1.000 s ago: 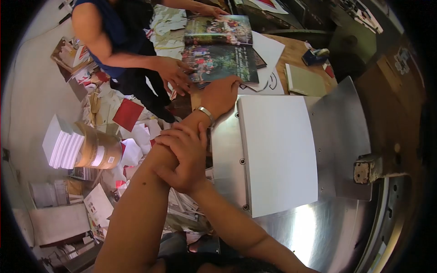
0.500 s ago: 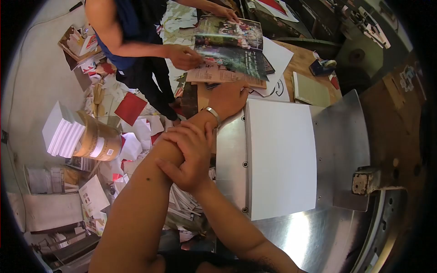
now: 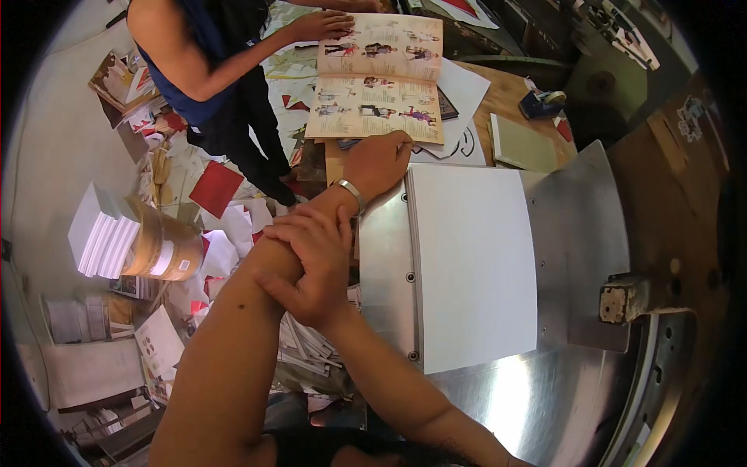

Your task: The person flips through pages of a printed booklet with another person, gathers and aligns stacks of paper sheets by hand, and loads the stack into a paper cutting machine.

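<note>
We've got our right hand [image 3: 306, 268] wrapped round our left forearm [image 3: 233, 342]; left hand [image 3: 377, 165] looks curled by the paper stack [image 3: 475, 268], can't tell if it's gripping anything. Open magazine [image 3: 381, 76]'s just past that stack; lean lightly, we'd say.

Paper stack [image 3: 476, 272] on worktable [image 3: 385, 261]

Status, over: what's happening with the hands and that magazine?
Right hand clasping left forearm. Left hand beside open magazine. Co-worker's hand on its far page. Nothing atop white paper stack.
</note>
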`<state>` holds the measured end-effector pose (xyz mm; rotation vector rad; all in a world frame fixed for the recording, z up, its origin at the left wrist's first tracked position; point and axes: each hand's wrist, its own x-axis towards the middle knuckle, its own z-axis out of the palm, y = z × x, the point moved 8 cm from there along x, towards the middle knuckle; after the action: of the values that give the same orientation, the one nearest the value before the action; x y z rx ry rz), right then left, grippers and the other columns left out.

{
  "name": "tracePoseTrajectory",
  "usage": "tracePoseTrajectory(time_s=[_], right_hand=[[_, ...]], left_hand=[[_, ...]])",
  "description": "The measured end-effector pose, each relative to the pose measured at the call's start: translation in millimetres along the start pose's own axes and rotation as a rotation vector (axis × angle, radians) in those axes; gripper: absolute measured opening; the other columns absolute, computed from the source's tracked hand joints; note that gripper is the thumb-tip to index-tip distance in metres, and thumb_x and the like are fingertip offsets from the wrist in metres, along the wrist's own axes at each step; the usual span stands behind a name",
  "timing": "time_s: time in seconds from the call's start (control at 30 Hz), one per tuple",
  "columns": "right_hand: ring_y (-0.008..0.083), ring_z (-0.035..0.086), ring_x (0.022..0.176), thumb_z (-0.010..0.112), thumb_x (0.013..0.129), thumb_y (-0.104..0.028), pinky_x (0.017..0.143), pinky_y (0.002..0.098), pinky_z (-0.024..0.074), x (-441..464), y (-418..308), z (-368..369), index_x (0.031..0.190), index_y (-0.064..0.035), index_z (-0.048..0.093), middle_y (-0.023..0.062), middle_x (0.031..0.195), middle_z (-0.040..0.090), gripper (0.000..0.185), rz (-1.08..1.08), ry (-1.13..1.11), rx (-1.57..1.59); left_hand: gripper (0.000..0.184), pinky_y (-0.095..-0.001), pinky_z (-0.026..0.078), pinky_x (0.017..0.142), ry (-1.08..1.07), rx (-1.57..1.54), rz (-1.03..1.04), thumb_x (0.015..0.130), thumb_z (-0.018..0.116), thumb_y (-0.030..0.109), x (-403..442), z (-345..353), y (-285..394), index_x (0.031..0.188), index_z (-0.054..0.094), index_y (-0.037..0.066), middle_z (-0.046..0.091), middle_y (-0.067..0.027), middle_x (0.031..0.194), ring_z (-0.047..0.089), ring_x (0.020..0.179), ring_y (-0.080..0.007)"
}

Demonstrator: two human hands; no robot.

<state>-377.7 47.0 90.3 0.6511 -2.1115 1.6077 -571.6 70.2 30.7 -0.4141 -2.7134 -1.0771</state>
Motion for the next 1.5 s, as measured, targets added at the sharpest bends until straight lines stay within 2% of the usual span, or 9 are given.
tracePoseTrajectory(time_s=[0.1, 0.3, 0.4, 0.5, 0.7, 1.03, 1.13, 1.23, 1.5], right_hand=[[0.0389, 0.055, 0.132, 0.071, 0.088, -0.06, 0.124, 0.0641, 0.0124, -1.0, 0.7, 0.4, 0.116, -0.0085, 0.072, 0.0117, 0.124, 0.069, 0.059, 0.007, -0.005, -0.009], [0.0377, 0.054, 0.134, 0.071, 0.086, -0.061, 0.124, 0.0641, 0.0115, -0.1, 0.7, 1.5, 0.116, -0.009, 0.072, 0.0106, 0.125, 0.069, 0.06, -0.001, -0.028, -0.014], [0.0375, 0.055, 0.133, 0.071, 0.087, -0.061, 0.124, 0.0638, 0.0118, -0.5, 1.0, 3.1, 0.115, -0.0092, 0.072, 0.0097, 0.124, 0.069, 0.059, -0.008, -0.026, -0.029], [0.0375, 0.055, 0.132, 0.07, 0.088, -0.061, 0.123, 0.0637, 0.0124, 0.9, -0.8, 2.2, 0.115, -0.0095, 0.072, 0.0091, 0.123, 0.07, 0.058, -0.015, -0.024, -0.037], [0.0375, 0.056, 0.131, 0.069, 0.089, -0.062, 0.123, 0.0633, 0.0133, 1.8, -1.9, 0.8, 0.114, -0.0097, 0.072, 0.0087, 0.121, 0.071, 0.058, -0.016, -0.012, -0.035], [0.0365, 0.056, 0.131, 0.068, 0.089, -0.064, 0.123, 0.0629, 0.0127, 0.3, 0.3, 1.9, 0.114, -0.0098, 0.073, 0.008, 0.122, 0.071, 0.06, -0.007, -0.006, -0.032], [0.0365, 0.058, 0.129, 0.074, 0.087, -0.056, 0.122, 0.063, 0.0152, 1.0, -1.2, 0.9, 0.115, -0.0094, 0.074, 0.0098, 0.121, 0.072, 0.054, -0.022, 0.004, -0.029], [0.0363, 0.056, 0.131, 0.067, 0.089, -0.064, 0.123, 0.0628, 0.0127, 0.3, -0.2, 2.1, 0.114, -0.0096, 0.073, 0.0082, 0.122, 0.071, 0.06, -0.005, -0.005, -0.035], [0.0367, 0.056, 0.132, 0.067, 0.089, -0.064, 0.123, 0.0624, 0.0131, -0.2, 0.1, 2.0, 0.114, -0.0095, 0.073, 0.0084, 0.121, 0.071, 0.06, -0.004, -0.006, -0.036]], left_hand=[[0.024, -0.0462, 0.056, 0.074, 0.031, -0.001, 0.037, 0.1, 0.061, 0.028, -0.1, -2.6, 2.4, 0.109, 0.076, 0.011, 0.075, -0.0154, 0.085, 0.073, 0.081, -0.0365], [0.027, -0.0477, 0.057, 0.082, -0.031, 0.008, -0.04, 0.101, 0.059, 0.033, -1.6, -3.1, 2.2, 0.109, 0.075, 0.013, 0.077, -0.0153, 0.096, 0.073, 0.092, -0.0371], [0.028, -0.0475, 0.057, 0.083, 0.02, 0.01, 0.013, 0.102, 0.059, 0.034, -1.6, -4.1, 2.8, 0.109, 0.075, 0.013, 0.077, -0.0149, 0.098, 0.073, 0.093, -0.0368], [0.028, -0.0469, 0.056, 0.078, 0.055, 0.011, 0.016, 0.101, 0.06, 0.034, -4.0, -8.5, 5.7, 0.11, 0.077, 0.013, 0.078, -0.0148, 0.094, 0.073, 0.088, -0.0374], [0.027, -0.0488, 0.056, 0.084, -0.005, 0.001, -0.029, 0.101, 0.059, 0.033, -3.2, -7.1, 5.3, 0.11, 0.075, 0.013, 0.077, -0.0158, 0.098, 0.072, 0.093, -0.0382], [0.027, -0.049, 0.057, 0.081, 0.03, 0.016, 0.005, 0.101, 0.058, 0.032, -1.9, -5.7, 4.1, 0.109, 0.075, 0.014, 0.076, -0.0162, 0.095, 0.072, 0.089, -0.0386], [0.026, -0.0489, 0.056, 0.079, 0.024, 0.011, 0.004, 0.1, 0.06, 0.032, -2.1, -5.9, 4.0, 0.109, 0.076, 0.014, 0.076, -0.0156, 0.093, 0.072, 0.087, -0.0382], [0.025, -0.0495, 0.055, 0.076, 0.03, -0.032, 0.018, 0.1, 0.062, 0.031, -2.3, -4.8, 2.8, 0.11, 0.076, 0.013, 0.076, -0.015, 0.09, 0.072, 0.086, -0.0379], [0.026, -0.0485, 0.058, 0.081, -0.002, 0.014, -0.012, 0.101, 0.06, 0.032, -1.6, -3.1, 0.8, 0.111, 0.076, 0.014, 0.077, -0.0144, 0.093, 0.073, 0.09, -0.0374]])
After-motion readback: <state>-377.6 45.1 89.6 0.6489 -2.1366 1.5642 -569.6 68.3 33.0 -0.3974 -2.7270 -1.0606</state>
